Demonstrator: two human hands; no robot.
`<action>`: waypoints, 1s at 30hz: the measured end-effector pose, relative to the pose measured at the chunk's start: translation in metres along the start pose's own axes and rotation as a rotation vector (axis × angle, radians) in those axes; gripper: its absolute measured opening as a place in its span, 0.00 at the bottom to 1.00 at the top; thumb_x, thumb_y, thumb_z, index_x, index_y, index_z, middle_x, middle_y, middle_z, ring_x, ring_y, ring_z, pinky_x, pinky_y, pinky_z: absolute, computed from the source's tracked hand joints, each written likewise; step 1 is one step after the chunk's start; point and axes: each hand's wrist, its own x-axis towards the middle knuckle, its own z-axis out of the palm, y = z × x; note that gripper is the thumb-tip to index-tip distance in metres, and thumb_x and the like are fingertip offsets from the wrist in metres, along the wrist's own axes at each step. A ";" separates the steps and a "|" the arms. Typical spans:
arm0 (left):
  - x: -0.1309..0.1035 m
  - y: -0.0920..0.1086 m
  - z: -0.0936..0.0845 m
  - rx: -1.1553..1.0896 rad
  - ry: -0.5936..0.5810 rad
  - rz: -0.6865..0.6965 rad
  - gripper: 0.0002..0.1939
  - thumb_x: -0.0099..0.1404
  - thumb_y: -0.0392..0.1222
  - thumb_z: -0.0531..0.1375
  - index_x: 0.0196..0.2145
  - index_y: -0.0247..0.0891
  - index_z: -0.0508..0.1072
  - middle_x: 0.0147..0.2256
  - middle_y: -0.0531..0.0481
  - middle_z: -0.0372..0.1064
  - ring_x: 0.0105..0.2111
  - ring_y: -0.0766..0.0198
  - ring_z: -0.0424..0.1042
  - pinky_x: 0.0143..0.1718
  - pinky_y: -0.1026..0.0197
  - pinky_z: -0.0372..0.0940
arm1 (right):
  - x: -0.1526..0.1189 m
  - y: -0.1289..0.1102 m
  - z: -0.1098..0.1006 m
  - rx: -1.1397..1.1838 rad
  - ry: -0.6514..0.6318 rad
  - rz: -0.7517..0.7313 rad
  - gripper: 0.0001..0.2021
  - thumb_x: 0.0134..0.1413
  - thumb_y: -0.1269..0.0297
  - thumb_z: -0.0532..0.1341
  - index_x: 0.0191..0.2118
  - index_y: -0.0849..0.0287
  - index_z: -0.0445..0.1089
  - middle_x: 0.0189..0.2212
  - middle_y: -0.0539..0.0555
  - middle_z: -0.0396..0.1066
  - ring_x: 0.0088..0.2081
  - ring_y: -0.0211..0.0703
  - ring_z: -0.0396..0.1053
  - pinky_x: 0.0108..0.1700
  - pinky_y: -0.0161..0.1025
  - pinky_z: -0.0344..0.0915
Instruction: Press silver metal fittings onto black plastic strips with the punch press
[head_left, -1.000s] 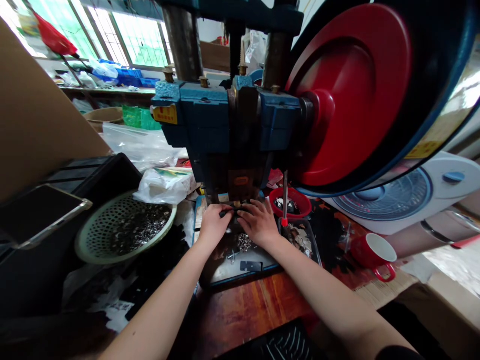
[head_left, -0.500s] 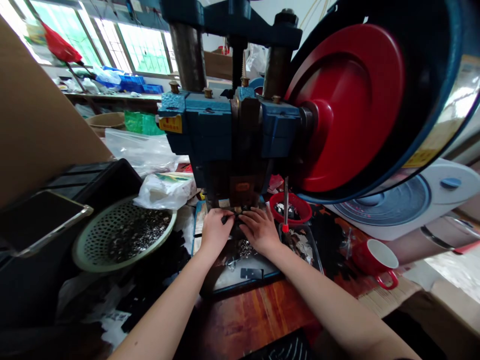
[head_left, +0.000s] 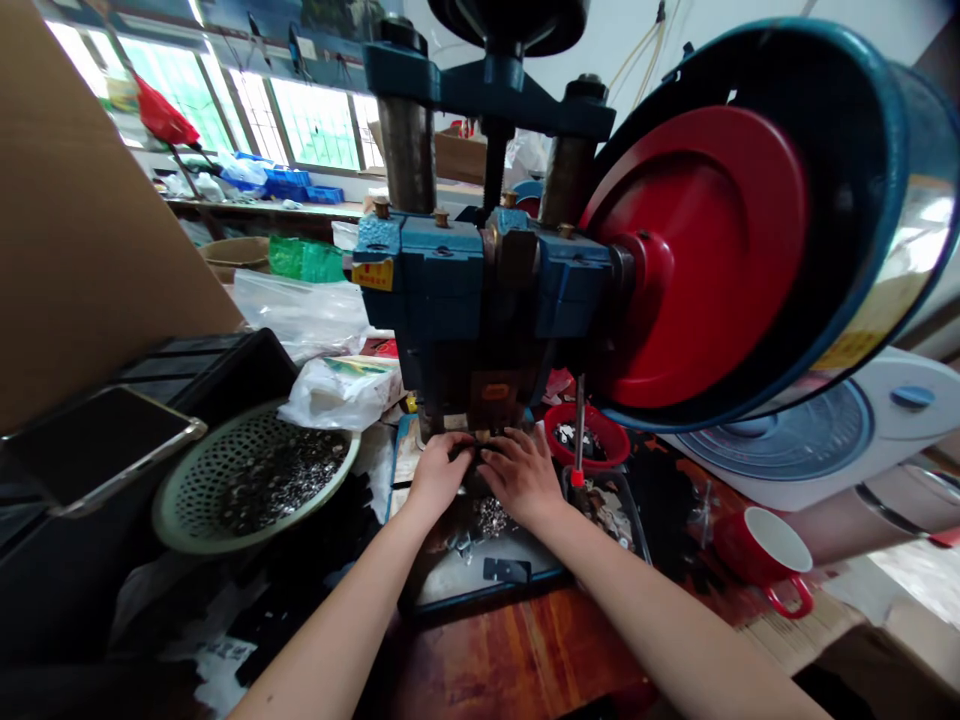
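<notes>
My left hand (head_left: 441, 472) reaches under the ram of a blue bench press (head_left: 491, 385), thumb and fingers pinched on a small dark flat piece (head_left: 475, 451). From the other side, my right hand (head_left: 523, 478) bends over the die area, its fingertips at the same piece. My fingers cover most of the piece. Just in front of them, small shiny bits (head_left: 491, 517) lie scattered on the press bed. Nearer to me on the bed is a dark flat plate with small holes (head_left: 507, 570).
Left stands a pale green basket (head_left: 180, 500) of small dark parts, beside a phone (head_left: 97, 445). At right are a red bowl (head_left: 619, 445), a clear tray (head_left: 637, 525), a red mug (head_left: 750, 550) and the press's large red flywheel (head_left: 720, 260).
The view has tipped upward, so everything sits lower in the picture. Both hands stay at the die; the dark piece beside the left fingers shows less now.
</notes>
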 end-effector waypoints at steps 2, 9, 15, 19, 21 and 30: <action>-0.001 0.000 0.000 -0.008 0.012 0.008 0.10 0.56 0.39 0.56 0.35 0.38 0.75 0.35 0.48 0.72 0.39 0.58 0.69 0.44 0.55 0.64 | 0.001 -0.001 0.000 0.011 0.002 0.016 0.11 0.59 0.56 0.55 0.43 0.48 0.72 0.46 0.49 0.72 0.55 0.49 0.59 0.62 0.60 0.35; -0.006 0.002 0.002 -0.027 0.049 0.035 0.09 0.58 0.38 0.56 0.34 0.39 0.75 0.35 0.48 0.71 0.40 0.58 0.69 0.45 0.54 0.63 | -0.007 0.003 0.003 0.069 0.016 0.023 0.15 0.60 0.59 0.53 0.52 0.51 0.66 0.47 0.51 0.71 0.55 0.48 0.60 0.62 0.59 0.38; -0.006 0.002 0.005 -0.030 0.063 0.019 0.09 0.58 0.37 0.55 0.35 0.37 0.74 0.36 0.47 0.70 0.40 0.58 0.68 0.47 0.53 0.62 | -0.009 0.004 0.007 0.033 0.020 -0.004 0.13 0.59 0.58 0.55 0.49 0.47 0.69 0.48 0.49 0.70 0.56 0.50 0.58 0.62 0.60 0.35; -0.004 0.001 0.008 -0.045 0.038 0.009 0.10 0.57 0.36 0.55 0.35 0.37 0.74 0.36 0.47 0.71 0.41 0.58 0.68 0.48 0.53 0.62 | -0.006 0.001 0.009 0.036 0.029 0.016 0.12 0.59 0.57 0.55 0.47 0.49 0.70 0.47 0.50 0.71 0.56 0.50 0.58 0.62 0.59 0.34; -0.002 0.001 0.009 -0.058 0.026 0.010 0.10 0.58 0.36 0.54 0.35 0.38 0.75 0.37 0.47 0.71 0.42 0.59 0.68 0.48 0.53 0.62 | -0.002 -0.002 0.008 0.043 0.027 0.030 0.12 0.59 0.57 0.55 0.45 0.49 0.71 0.46 0.50 0.72 0.56 0.50 0.58 0.62 0.59 0.35; -0.009 0.005 -0.012 -0.056 0.120 -0.030 0.14 0.60 0.45 0.55 0.42 0.38 0.70 0.42 0.45 0.68 0.43 0.57 0.67 0.45 0.53 0.64 | -0.033 0.013 -0.007 0.474 0.118 0.367 0.15 0.60 0.58 0.51 0.44 0.56 0.71 0.42 0.56 0.72 0.47 0.49 0.67 0.52 0.49 0.61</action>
